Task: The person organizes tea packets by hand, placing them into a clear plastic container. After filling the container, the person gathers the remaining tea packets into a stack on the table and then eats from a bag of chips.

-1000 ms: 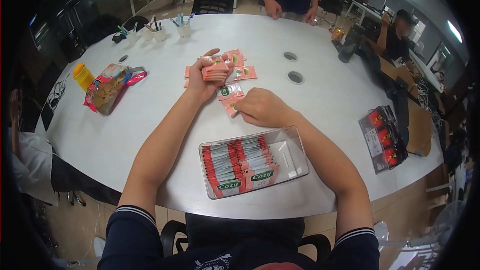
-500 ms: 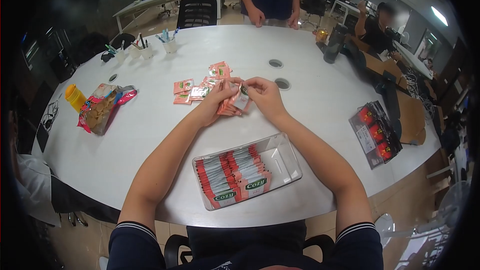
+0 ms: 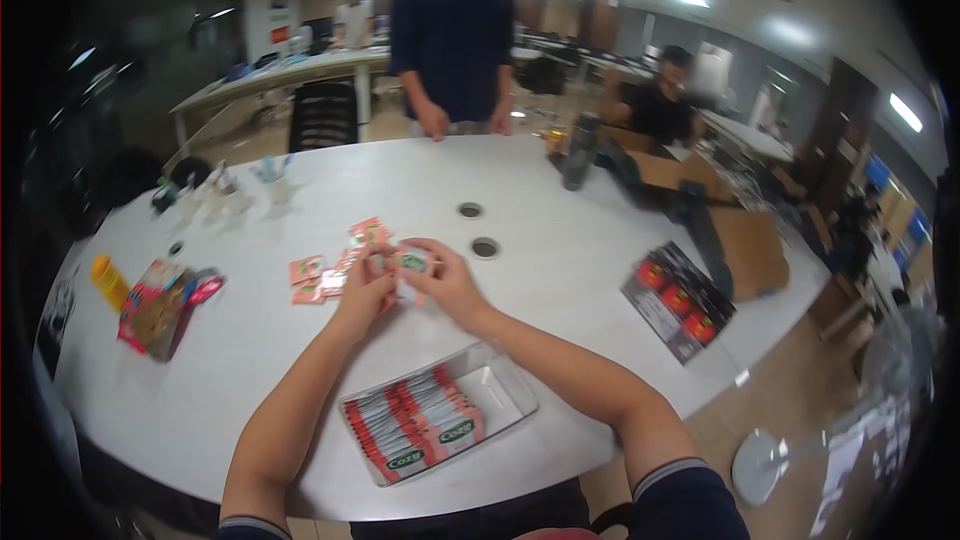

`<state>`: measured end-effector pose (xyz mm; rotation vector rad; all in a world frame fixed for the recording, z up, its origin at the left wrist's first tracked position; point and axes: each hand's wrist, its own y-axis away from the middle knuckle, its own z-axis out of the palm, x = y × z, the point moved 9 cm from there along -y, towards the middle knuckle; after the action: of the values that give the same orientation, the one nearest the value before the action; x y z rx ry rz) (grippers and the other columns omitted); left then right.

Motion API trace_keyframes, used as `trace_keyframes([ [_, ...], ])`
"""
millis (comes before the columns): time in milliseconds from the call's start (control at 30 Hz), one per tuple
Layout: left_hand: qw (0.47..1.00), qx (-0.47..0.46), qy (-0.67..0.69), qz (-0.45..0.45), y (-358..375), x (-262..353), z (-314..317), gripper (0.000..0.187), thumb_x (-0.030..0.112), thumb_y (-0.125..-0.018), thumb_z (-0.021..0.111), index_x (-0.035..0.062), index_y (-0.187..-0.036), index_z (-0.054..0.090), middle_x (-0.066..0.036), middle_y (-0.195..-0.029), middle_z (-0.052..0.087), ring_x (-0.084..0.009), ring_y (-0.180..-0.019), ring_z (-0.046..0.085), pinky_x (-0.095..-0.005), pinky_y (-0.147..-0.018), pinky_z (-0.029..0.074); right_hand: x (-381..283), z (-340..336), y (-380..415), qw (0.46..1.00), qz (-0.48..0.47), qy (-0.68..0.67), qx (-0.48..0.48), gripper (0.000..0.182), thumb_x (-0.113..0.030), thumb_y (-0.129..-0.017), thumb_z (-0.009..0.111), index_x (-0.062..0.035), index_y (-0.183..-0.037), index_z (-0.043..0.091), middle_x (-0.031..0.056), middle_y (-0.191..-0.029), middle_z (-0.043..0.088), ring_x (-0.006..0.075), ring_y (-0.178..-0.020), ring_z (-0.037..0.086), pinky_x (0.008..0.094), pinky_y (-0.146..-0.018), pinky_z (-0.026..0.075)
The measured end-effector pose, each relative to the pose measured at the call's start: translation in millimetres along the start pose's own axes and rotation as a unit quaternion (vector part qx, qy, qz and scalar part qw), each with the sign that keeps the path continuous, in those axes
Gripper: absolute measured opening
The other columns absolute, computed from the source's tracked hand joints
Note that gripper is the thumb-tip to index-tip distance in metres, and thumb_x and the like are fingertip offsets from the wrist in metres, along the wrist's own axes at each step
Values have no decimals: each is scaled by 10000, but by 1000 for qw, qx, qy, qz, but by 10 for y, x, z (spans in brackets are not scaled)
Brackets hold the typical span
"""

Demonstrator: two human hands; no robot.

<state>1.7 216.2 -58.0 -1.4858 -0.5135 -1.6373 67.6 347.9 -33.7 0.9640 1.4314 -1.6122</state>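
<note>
Over the table my left hand [image 3: 368, 288] and my right hand [image 3: 447, 280] are close together. Between them are pink-and-white Cozy tea sachets [image 3: 412, 260], gripped by the fingers of both; the image is blurred and how many there are cannot be made out. Loose pink sachets [image 3: 308, 270] lie flat just left of and beyond my left hand. Nearer to me, a clear plastic box [image 3: 512, 392] holds upright Cozy sachets [image 3: 410, 420] packed in two rows. The right end of the box has no sachets in it.
At left lie a snack bag [image 3: 155, 320] and a yellow bottle [image 3: 108, 280], with pen cups [image 3: 230, 198] behind. A black pack with red pictures [image 3: 678, 302], a cardboard box [image 3: 745, 250] and a dark tumbler [image 3: 580, 152] are at right. A person [image 3: 450, 40] stands across the table.
My view has swung up and to the right, so the table's contents sit further left and lower. Both hands stay together on the sachets; the clear box keeps its place on the table.
</note>
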Motion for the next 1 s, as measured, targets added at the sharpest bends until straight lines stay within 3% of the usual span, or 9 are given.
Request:
trace_keyframes([
  [33,1000,-2,-26,5,-29,-25,2,463,-20,-898,592,75,-1345,518,-18,-869,610,-57,-569,542,-207,-439,369,-91,48,23,999,5,22,-33,502,-159,-975,764,-10,-1425,599,-22,-803,638,32,-630,580,214,-642,484],
  [100,998,-19,-44,42,-79,-50,22,471,-9,-906,592,85,-1359,501,-16,-843,600,-47,-563,519,-207,-429,344,-60,29,19,999,-7,40,7,451,-136,-974,739,-11,-1393,627,-50,-761,582,27,-587,535,206,-526,406],
  [267,989,-116,-84,-36,125,-2,380,708,29,-946,590,123,-1588,308,-31,-862,605,-78,-614,531,-229,-504,407,38,-15,19,999,27,6,19,487,-135,-996,714,-53,-1364,405,24,-794,631,65,-643,571,241,-526,421],
  [367,994,-110,-3,-20,151,58,465,751,70,-975,596,144,-1634,242,-51,-895,611,-96,-667,568,-231,-523,436,92,25,25,997,61,-44,26,507,-187,-1006,705,-84,-1390,391,39,-817,668,74,-676,603,246,-556,465],
  [467,995,-83,54,-2,161,131,497,788,129,-997,613,152,-1660,186,-79,-951,620,-120,-726,603,-247,-566,483,60,108,35,989,93,-116,-27,432,-187,-1033,696,-53,-1364,452,30,-859,663,59,-719,602,224,-592,455],
  [567,992,-70,102,-25,100,127,410,814,202,-1007,617,202,-1675,153,-109,-1043,635,-139,-756,622,-274,-608,517,48,82,-11,995,33,-83,-46,302,-204,-1044,679,-43,-1269,557,18,-863,665,63,-728,608,235,-638,482],
  [700,980,-56,181,-57,52,90,153,728,284,-1025,581,294,-1660,223,-112,-1165,663,-177,-809,673,-274,-621,534,-142,34,44,986,-99,131,-19,228,-186,-1011,698,-26,-1162,636,61,-956,678,137,-828,651,283,-707,522],
  [867,954,54,294,-6,-139,7,-475,521,337,-1060,562,142,-1532,457,-105,-1213,666,-258,-1013,704,-347,-824,633,-210,174,152,884,-238,389,-101,330,-206,-963,721,-19,-1224,642,176,-1267,649,323,-1194,625,450,-1007,515],
  [1000,922,74,379,16,-156,38,-692,419,348,-1057,599,80,-1378,574,-136,-1246,661,-269,-1162,656,-396,-1000,601,-44,544,359,808,-312,449,-221,437,-311,-954,705,-71,-1316,662,196,-1410,583,384,-1318,537,502,-1092,458],
])
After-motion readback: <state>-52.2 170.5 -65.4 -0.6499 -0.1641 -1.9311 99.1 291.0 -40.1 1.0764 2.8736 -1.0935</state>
